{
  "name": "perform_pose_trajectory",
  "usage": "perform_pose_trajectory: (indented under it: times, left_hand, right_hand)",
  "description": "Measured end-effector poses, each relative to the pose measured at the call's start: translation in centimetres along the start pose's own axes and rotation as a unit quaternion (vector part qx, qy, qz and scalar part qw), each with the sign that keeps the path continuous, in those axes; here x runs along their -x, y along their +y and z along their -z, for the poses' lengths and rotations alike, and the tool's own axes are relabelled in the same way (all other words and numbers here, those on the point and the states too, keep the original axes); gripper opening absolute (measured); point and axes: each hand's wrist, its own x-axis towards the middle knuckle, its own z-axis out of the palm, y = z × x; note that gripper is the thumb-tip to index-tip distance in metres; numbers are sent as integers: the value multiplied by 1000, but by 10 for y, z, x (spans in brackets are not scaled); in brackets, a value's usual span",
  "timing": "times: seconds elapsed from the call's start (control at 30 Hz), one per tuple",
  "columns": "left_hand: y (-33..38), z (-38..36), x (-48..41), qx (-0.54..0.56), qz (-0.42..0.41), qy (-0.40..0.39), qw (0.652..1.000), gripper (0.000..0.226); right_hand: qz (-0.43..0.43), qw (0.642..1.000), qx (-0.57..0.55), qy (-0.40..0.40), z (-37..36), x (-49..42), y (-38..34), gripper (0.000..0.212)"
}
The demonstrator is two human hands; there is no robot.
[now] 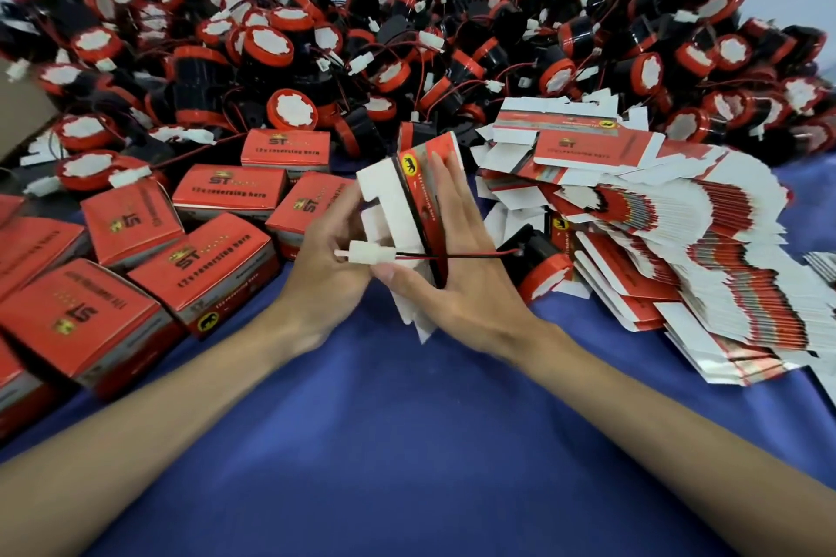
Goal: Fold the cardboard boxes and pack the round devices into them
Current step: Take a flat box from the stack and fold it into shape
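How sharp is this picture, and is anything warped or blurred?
Head view: light is even, with no hard shadows; the wide lens bows the edges; the half-folded box is fairly sharp; the fanned stack of flat boxes at right and the pile of round devices behind look smeared and soft.

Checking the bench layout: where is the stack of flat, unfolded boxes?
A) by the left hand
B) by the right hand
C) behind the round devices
B: the flat boxes fan out beside the right hand, which holds the half-folded box; closed boxes lie by the left hand.
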Motion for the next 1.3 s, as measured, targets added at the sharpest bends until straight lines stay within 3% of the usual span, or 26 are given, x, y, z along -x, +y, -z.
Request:
perform_pose_trajectory:
  times: [0.13,0.2,0.27,0.37,0.47,0.53,0.7,0.87,0.97,1.03,1.13,1.23,1.3]
  left_hand:
    - [5,-5,3,-40,25,-17,999,35]
    - [7,-8,5,-59,13,17,998,31]
    - [9,-8,7,-62,-8,46,997,32]
    - [9,-8,8,-89,-35,30,995,51]
    - [8,-7,6,-97,-45,26,994,34]
    - [5,-3,4,-88,-48,45,994,24]
    - [6,2,0,-96,-81,52,991,55]
    - [3,1,1,-89,-73,76,990,50]
    - [6,2,1,-47,-67,84,993,47]
    - [7,5,1,-6,-65,60,996,52]
    - [11,5,3,72,-52,13,996,93]
    - [13,-1,5,1,-82,-2,997,107]
    - [13,-1,5,-11,-111,49,993,109]
  right_hand:
    - [47,994,-94,-34,7,1,-1,79]
    - [86,991,-80,-59,7,2,1,80]
    - [123,989,-19,-74,6,2,3,90]
    - [139,979,62,-134,10,-1,7,119]
    - [151,961,136,-185,19,-8,9,140]
    - [151,955,171,-189,26,-13,11,142]
    - [190,947,237,-103,36,-23,14,120]
    - [141,948,261,-117,39,-20,6,118]
    - [137,931,335,-57,36,-19,-4,89]
    - [156,928,336,45,38,-16,-13,61]
    - [223,893,340,193,39,-11,-15,26]
    - [165,900,355,194,33,-15,-4,35]
    - [157,896,366,198,33,-20,2,36]
